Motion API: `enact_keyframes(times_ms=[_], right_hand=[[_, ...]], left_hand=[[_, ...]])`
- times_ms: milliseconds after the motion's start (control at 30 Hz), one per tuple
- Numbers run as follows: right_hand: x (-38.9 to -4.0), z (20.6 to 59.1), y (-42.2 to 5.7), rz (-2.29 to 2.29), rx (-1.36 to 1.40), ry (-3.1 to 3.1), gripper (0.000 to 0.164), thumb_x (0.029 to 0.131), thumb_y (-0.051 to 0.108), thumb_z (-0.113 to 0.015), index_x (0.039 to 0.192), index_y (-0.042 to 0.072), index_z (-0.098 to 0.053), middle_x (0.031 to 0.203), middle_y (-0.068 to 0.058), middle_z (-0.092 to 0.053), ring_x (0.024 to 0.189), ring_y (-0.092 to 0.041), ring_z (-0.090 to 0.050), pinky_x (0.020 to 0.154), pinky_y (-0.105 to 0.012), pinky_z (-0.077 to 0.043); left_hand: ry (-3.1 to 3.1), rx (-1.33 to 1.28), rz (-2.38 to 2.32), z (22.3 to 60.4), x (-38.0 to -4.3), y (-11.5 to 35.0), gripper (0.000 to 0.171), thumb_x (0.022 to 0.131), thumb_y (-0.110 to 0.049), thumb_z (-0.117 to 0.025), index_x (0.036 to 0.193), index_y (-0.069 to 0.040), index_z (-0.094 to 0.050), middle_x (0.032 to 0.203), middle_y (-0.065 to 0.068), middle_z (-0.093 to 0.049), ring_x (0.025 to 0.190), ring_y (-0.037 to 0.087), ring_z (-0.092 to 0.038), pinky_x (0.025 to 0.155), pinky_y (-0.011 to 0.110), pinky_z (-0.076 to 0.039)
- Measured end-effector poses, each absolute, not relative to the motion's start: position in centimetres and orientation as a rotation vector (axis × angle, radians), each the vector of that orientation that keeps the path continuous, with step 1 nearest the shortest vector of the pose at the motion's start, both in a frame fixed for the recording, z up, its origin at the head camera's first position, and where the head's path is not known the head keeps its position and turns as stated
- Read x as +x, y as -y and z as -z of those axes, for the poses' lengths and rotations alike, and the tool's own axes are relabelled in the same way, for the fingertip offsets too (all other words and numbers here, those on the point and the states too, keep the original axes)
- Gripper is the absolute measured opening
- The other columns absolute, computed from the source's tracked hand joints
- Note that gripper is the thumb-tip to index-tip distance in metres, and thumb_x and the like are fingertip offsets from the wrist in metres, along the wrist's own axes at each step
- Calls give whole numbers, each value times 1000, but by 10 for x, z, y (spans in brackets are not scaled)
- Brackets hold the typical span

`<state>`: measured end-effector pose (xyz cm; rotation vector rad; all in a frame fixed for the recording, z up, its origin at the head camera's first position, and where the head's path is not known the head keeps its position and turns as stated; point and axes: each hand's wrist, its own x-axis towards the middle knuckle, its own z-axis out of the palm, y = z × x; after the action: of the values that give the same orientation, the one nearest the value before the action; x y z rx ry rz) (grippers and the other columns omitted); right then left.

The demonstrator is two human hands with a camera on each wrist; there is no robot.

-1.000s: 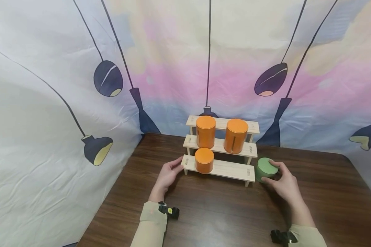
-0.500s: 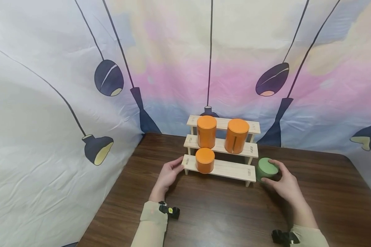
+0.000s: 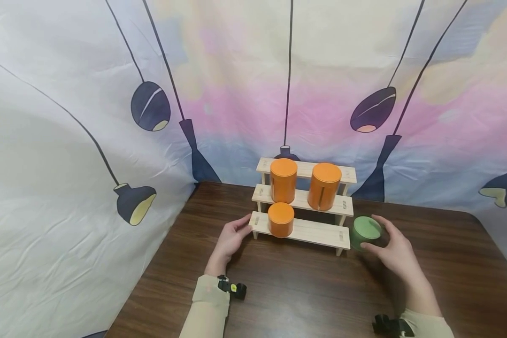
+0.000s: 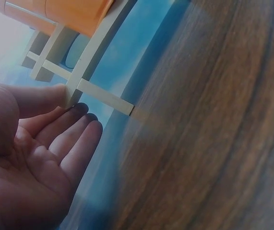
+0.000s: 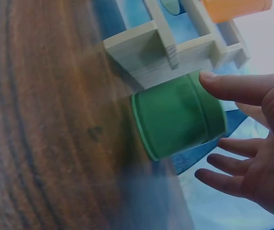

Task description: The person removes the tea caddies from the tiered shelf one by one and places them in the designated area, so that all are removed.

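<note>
A three-step wooden display stand (image 3: 317,232) stands on the table. Its lowest board's left end is pinched by my left hand (image 3: 229,240); in the left wrist view the thumb (image 4: 41,99) lies against that end, with the other fingers curving beneath. Right beside the stand's other end, a green round tin (image 5: 177,115) rests upright on the table. Around it my right hand (image 3: 395,249) is spread, thumb tip at the lid's edge and the lower fingers (image 5: 228,179) loosely extended away from its side. The index finger is partly hidden behind the tin in the right wrist view.
On the lowest step sits a short orange tin (image 3: 280,220). Two tall orange tins, one left (image 3: 283,180) and one right (image 3: 324,187), occupy the middle step. Behind the dark wooden table (image 3: 279,300) hangs a cloth backdrop (image 3: 236,84) printed with lamps.
The right hand has eased slightly right, its fingers loosening from the green tin, which stays beside the stand. The left hand keeps its place. The head view has shifted a little.
</note>
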<state>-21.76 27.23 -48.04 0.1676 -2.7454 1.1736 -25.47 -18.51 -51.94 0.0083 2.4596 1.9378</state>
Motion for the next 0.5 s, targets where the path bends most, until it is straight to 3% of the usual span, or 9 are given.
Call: enact_keyframes(times_ms=[300, 500], right_hand=[[-211, 463, -268, -1144, 178, 2679, 86, 85, 20, -93, 156, 2, -49, 162, -37, -37, 144, -64, -35, 104, -83, -34], [-205, 453, -262, -1128, 173, 2633, 78, 85, 17, -92, 152, 4, -54, 162, -36, -38, 143, -64, -37, 104, -83, -34]], left_hand=[[-2457, 11, -1949, 521, -256, 185, 44, 107, -16, -65, 151, -10, -62, 155, 5, -59, 151, 30, -46, 126, 56, -28], [-2454, 12, -1953, 521, -255, 185, 44, 107, -16, -65, 151, -9, -62, 155, 6, -59, 151, 31, -46, 126, 56, -28]])
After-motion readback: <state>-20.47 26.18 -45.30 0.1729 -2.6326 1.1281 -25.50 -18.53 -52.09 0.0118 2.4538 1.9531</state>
